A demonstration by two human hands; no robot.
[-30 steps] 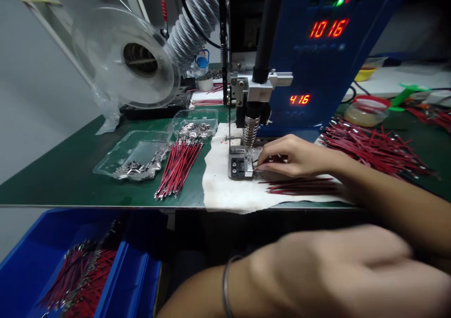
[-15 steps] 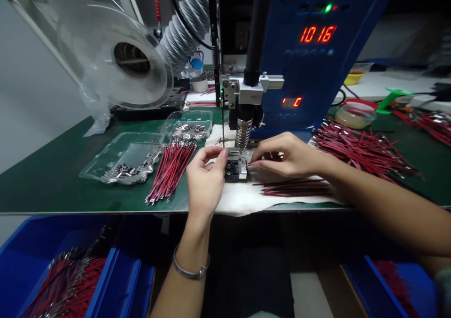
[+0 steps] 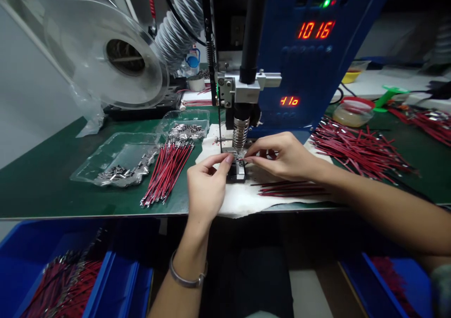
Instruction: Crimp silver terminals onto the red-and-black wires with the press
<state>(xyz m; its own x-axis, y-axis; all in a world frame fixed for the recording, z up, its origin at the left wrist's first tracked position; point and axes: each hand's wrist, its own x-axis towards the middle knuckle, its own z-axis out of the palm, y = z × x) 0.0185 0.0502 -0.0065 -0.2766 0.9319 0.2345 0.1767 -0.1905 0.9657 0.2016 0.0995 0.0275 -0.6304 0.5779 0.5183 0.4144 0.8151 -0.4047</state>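
My left hand [image 3: 205, 186] rests on the white cloth [image 3: 243, 200] with thumb and forefinger pinched at the left side of the small metal fixture [image 3: 238, 170] under the machine's nozzle [image 3: 240, 132]. What it pinches is too small to make out. My right hand [image 3: 282, 154] comes from the right, fingers pinched together at the same fixture on a thin red wire. Both hands meet directly below the nozzle. A short row of red wires [image 3: 292, 190] lies on the cloth just under my right wrist.
The blue machine [image 3: 313, 50] with red number displays stands behind the fixture. Red wire bundle [image 3: 165, 172] and clear trays of metal terminals [image 3: 120, 163] lie left; a large wire pile [image 3: 359, 149] lies right. A clear reel [image 3: 112, 55] stands at back left. Blue bins [image 3: 66, 280] sit below the table edge.
My left hand rose from below the table edge to the fixture and pinched there. The lower machine display changed its reading. My right hand stayed at the fixture.
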